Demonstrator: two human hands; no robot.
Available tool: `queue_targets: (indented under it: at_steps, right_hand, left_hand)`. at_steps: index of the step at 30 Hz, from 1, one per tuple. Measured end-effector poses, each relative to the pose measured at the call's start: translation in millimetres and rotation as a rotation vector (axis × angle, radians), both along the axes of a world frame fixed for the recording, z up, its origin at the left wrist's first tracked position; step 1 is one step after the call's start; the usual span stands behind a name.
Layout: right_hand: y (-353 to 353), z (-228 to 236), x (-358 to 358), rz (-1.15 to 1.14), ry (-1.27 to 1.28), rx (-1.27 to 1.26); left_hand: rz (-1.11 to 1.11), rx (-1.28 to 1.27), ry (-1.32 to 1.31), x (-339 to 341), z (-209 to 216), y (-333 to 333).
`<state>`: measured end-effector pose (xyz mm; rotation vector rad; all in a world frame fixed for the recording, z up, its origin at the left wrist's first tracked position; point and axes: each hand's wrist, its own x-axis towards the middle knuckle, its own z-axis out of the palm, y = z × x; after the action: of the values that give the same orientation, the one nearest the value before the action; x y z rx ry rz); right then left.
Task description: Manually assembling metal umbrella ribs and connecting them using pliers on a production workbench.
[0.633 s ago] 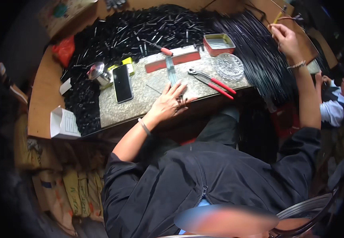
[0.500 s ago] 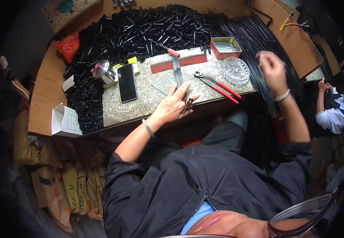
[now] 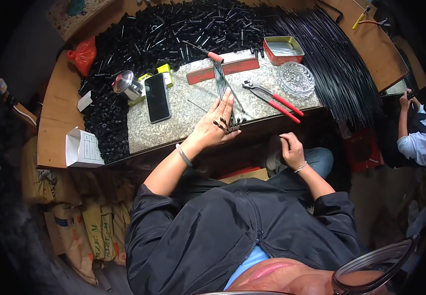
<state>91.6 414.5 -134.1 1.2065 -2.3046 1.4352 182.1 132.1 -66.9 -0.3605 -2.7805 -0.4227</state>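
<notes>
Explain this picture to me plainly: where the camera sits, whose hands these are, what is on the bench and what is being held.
The camera is worn on a person's head and looks down, so the dark jacket and both forearms are the wearer's own. The wide lens bends the straight edges of the stone slab.

The left hand lies flat on a row of thin metal rods, pressing them against the slab near its front edge. The right hand is down below the bench, over the lap; whether it pinches anything is too small to tell.

On the slab lie a phone, red-handled pliers, a glass dish, a red tin and a red ruler-like bar. Behind them is a heap of small black parts and a bundle of long black rods. Another person sits at the right.
</notes>
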Motion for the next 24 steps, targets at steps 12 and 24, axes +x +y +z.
queue_targets:
  at_steps: [12, 24]
  right_hand:
    - [-45.6, -51.9, 6.4, 0.157, -0.038, 0.576]
    - [-12.2, 7.1, 27.2, 0.347, -0.338, 0.652]
  left_hand:
    - [-0.03, -0.174, -0.027, 1.9, 2.9, 7.0]
    - [-0.093, -0.255, 0.059, 2.5, 7.4, 6.0]
